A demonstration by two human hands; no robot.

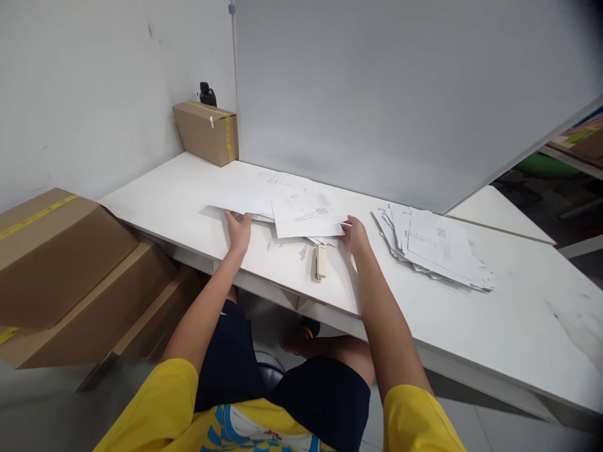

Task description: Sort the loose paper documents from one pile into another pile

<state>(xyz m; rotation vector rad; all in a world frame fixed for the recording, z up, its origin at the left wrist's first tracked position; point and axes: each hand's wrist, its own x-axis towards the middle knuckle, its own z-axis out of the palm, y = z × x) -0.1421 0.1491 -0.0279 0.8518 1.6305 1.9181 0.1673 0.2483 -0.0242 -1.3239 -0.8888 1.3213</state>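
Note:
My left hand (239,229) is closed on the near edge of some paper sheets (249,204) at the left of a loose pile. With my right hand (354,233) I pinch the right corner of a printed sheet (306,213), which bears an oval stamp mark. More papers lie under and behind these two. A cream stapler (319,262) rests on the table just in front of the pile, between my forearms. Off to the right sits a thick, uneven stack of printed papers (436,245), which neither hand touches.
The white table (518,314) runs from left to right before a grey partition (377,94). A taped cardboard box (207,133) stands at its far left corner, with a black bottle (207,94) behind. Several large cardboard boxes (61,263) are piled left of the table.

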